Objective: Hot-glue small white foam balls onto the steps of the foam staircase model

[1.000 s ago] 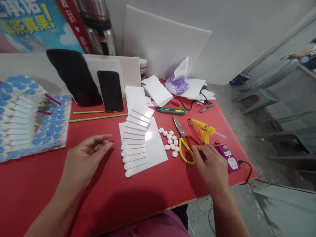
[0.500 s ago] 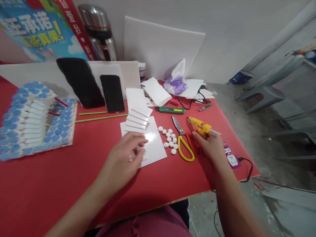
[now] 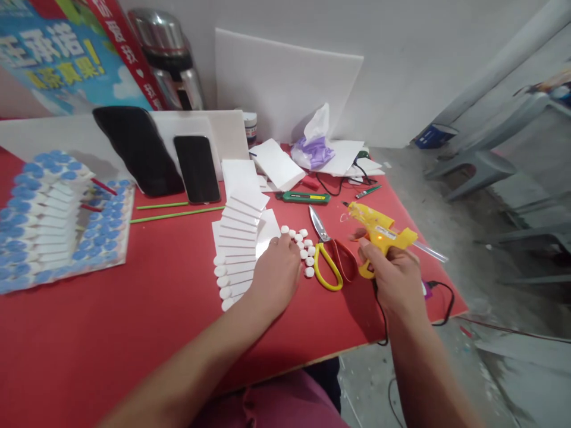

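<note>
My right hand (image 3: 395, 279) grips a yellow glue gun (image 3: 379, 235), lifted off the red table (image 3: 134, 321) with its nozzle pointing left and away. My left hand (image 3: 276, 273) rests on the table beside a cluster of small white round pieces (image 3: 303, 246), fingers curled toward them; whether it holds one is hidden. To its left lies a fanned row of white foam strips (image 3: 236, 249) with white round pieces at their left ends, on a white sheet. Scissors with one yellow and one red handle loop (image 3: 328, 258) lie between my hands.
A blue-and-white foam model (image 3: 53, 220) stands at the left. A phone (image 3: 197, 168) and a black object (image 3: 134, 148) lean on white boards behind. Green sticks (image 3: 176, 213), a green utility knife (image 3: 303, 197), a tissue bag (image 3: 314, 148) and cables (image 3: 439, 303) lie about. The table edge is at the right.
My right hand has taken hold of the glue gun and lifted it off the table. My left hand has moved right, from the foam strips to the white round pieces.
</note>
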The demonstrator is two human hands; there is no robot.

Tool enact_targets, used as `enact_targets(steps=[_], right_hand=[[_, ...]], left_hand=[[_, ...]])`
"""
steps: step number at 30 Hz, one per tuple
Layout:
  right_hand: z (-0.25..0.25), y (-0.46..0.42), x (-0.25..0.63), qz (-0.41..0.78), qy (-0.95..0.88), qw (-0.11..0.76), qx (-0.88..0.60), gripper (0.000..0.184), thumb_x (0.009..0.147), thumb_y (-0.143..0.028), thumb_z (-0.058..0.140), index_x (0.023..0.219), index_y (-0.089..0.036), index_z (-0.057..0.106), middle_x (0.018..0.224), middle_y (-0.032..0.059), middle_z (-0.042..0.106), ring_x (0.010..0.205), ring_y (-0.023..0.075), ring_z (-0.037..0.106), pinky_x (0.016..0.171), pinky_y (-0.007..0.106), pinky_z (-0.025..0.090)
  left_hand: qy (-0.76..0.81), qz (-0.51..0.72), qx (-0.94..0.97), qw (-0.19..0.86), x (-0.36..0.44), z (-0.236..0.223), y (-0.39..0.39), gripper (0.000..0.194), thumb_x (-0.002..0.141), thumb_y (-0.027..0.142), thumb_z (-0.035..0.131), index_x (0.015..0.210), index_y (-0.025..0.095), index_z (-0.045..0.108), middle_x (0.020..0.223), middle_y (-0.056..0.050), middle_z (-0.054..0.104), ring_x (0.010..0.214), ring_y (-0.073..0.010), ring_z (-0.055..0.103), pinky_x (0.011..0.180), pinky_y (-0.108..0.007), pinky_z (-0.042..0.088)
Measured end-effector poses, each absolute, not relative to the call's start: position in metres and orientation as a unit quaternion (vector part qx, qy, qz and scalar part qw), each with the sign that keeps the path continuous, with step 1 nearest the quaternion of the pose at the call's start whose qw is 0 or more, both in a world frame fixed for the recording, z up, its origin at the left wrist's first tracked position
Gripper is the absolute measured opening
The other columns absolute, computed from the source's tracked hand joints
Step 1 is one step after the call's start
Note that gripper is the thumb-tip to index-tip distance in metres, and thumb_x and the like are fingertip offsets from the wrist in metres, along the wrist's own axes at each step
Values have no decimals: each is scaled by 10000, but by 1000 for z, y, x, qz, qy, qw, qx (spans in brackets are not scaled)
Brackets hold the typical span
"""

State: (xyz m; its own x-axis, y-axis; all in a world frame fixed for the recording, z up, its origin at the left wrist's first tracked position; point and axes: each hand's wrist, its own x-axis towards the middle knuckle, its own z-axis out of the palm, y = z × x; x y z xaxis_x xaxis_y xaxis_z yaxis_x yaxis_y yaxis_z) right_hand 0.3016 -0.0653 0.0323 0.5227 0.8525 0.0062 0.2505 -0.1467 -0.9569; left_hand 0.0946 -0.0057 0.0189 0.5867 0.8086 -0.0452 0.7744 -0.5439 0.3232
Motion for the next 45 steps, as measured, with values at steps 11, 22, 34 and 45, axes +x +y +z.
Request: enact_targets(steps=[11, 22, 34, 45], right_hand=[[61, -49, 244, 518, -303, 608, -520, 139, 879, -331, 776, 876, -195, 749, 812, 21, 646, 638, 106, 507, 545, 237, 422], [61, -23, 186, 572, -482, 508, -427, 252, 981, -433, 676, 880, -217, 756, 748, 10, 575, 648, 139, 476, 595, 309, 384], [11, -24, 177, 615, -502, 413, -446, 305, 964, -502, 691, 909, -209, 758, 881, 63, 689, 712, 177, 549, 629, 329, 439], [17, -31, 172, 630, -490, 391, -458, 409, 932, -584, 693, 778, -205, 689, 731, 38, 623, 650, 180, 537, 599, 340, 438]], left_hand=[[465, 329, 713, 409, 20, 48, -18, 147, 970, 336, 693, 1052, 221, 737, 848, -24, 715, 734, -195, 665, 687, -326, 549], [493, 543, 378, 565, -74, 36, 30, 363, 704, 252, 932, 1051, 202, 835, 885, -41, 787, 721, -128, 682, 687, -240, 588], [474, 489, 315, 661, -73, 7, 21, 323, 743, 239, 921, 1053, 202, 838, 830, -47, 784, 709, -136, 702, 667, -242, 593], [454, 488, 309, 679, -68, 6, 20, 245, 747, 238, 916, 953, 174, 800, 970, -70, 804, 749, -150, 740, 757, -289, 625]])
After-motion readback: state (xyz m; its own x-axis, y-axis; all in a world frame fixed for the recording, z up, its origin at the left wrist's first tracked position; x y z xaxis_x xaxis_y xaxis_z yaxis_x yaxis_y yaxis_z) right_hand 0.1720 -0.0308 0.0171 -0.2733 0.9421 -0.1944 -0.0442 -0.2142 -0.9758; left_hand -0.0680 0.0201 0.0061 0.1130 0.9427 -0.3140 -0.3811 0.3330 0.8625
